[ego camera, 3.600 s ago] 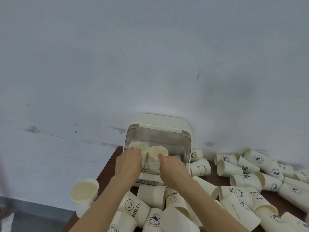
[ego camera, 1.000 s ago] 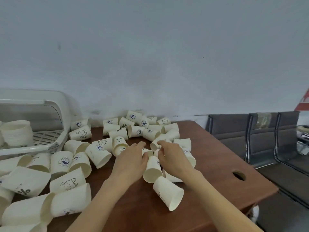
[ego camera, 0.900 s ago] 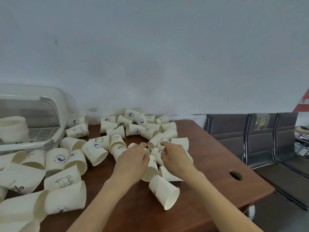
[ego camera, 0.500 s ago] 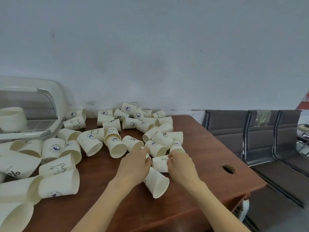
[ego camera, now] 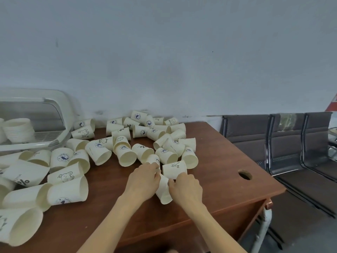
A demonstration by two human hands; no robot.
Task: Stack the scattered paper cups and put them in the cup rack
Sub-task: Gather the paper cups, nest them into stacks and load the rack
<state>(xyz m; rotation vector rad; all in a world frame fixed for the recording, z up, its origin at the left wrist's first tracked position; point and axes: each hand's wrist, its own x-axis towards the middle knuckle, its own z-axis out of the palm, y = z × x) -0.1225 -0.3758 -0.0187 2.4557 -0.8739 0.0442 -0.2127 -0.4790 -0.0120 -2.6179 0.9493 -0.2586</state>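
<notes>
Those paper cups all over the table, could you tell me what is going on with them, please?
A person is gathering loose paper cups to stack. Both hands, the left hand and the right hand, hold one cup lying on its side near the front of the brown table. Dozens of scattered cups still lie tipped over across the tabletop. At the far left the cup rack already holds a finished stack, so most of the job remains.
</notes>
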